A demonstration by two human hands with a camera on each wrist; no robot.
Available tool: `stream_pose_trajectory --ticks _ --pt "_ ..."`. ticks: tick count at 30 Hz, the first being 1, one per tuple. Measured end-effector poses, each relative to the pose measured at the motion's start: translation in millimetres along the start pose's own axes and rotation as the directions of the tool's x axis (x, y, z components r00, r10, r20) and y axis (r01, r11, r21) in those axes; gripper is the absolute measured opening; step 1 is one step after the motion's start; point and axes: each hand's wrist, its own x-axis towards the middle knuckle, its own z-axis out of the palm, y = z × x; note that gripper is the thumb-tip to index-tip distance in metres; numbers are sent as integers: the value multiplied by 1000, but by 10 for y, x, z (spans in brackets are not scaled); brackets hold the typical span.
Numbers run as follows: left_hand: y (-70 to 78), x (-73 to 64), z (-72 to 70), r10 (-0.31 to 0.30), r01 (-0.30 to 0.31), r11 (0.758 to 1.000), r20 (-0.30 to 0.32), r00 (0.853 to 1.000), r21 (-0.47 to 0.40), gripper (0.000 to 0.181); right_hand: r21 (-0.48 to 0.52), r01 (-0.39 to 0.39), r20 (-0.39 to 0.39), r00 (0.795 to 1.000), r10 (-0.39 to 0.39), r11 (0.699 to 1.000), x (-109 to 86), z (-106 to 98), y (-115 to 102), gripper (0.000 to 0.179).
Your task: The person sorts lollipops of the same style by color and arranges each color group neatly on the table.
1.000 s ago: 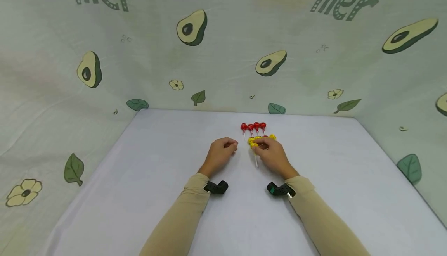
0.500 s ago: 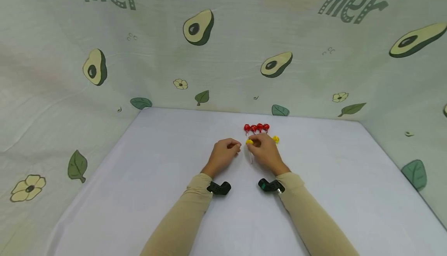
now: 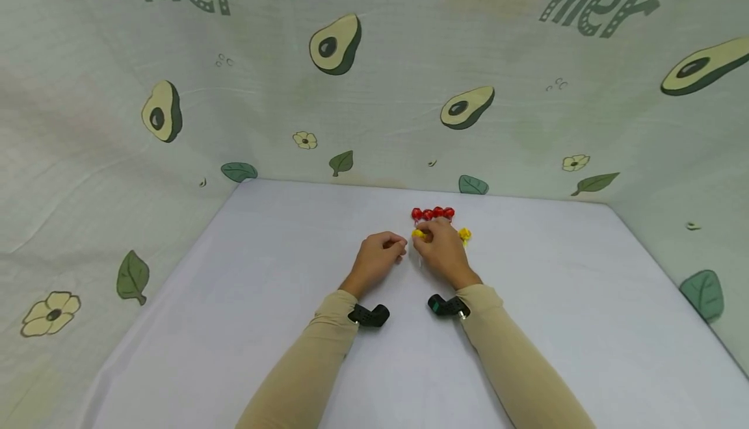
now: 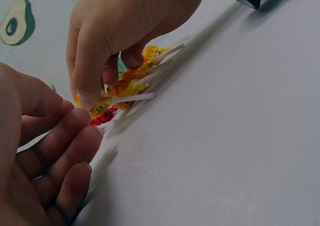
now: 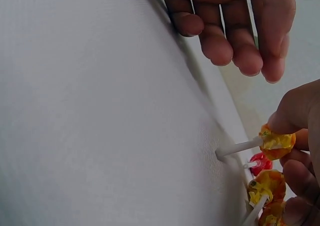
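My right hand (image 3: 445, 253) pinches a yellow-wrapped lollipop (image 5: 278, 143) by its head, between thumb and fingers. Its white stick (image 5: 241, 147) points toward me, the tip at or near the table. Just beyond are red lollipops (image 3: 428, 214) side by side in a row, their sticks mostly covered by the hand. Another yellow lollipop (image 3: 465, 234) lies right of the hand, and further yellow ones (image 5: 267, 186) show beneath the fingers in the right wrist view. Left of these, my left hand (image 3: 376, 259) rests near the table with fingers loosely curled, holding nothing.
A white cloth covers the table (image 3: 281, 253). Behind it hangs a pale curtain (image 3: 386, 58) printed with avocados and leaves. Each wrist carries a black camera, such as the left one (image 3: 370, 316).
My right hand has moved left and slightly away from me with the yellow lollipop, to the near side of the red row's left end. The left hand has barely moved; the view has shifted slightly.
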Motion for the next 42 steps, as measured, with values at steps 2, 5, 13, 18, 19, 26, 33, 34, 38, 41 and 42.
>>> stream_pose_trajectory --ticks 2,5,13,18,19,26,33,34,38,41,42 --pt "9 1 2 -4 4 1000 3 1000 -4 22 -3 -2 2 1000 2 1000 7 1 -3 31" --pt "12 6 12 -12 12 1000 4 1000 -3 22 -13 -5 4 1000 5 1000 26 7 4 31" --pt "-1 29 30 4 -4 1000 14 1000 5 20 -53 -43 17 999 44 998 78 -9 20 32" --pt "6 31 20 12 -12 1000 16 1000 7 19 -72 -40 23 999 42 997 96 -5 12 30" --pt "6 31 18 11 -11 1000 16 1000 7 19 -72 -38 23 999 40 997 97 -2 11 29" --pt "-15 31 19 -4 4 1000 14 1000 19 19 -75 -30 30 999 33 997 87 33 31 25" --pt "-28 30 23 -3 3 1000 12 1000 30 19 -95 -8 35 999 12 995 82 46 43 29" --pt "-28 31 24 -2 2 1000 12 1000 28 19 -102 -2 36 999 6 995 80 45 44 30" --pt "-35 35 28 0 0 1000 16 1000 20 19 -135 22 34 999 -17 991 72 37 43 31" --pt "-48 40 36 0 0 1000 16 1000 14 18 -150 35 33 999 -30 988 65 30 37 31" --pt "-54 44 40 1 -1 1000 15 1000 11 18 -152 38 30 999 -34 988 64 29 36 31"
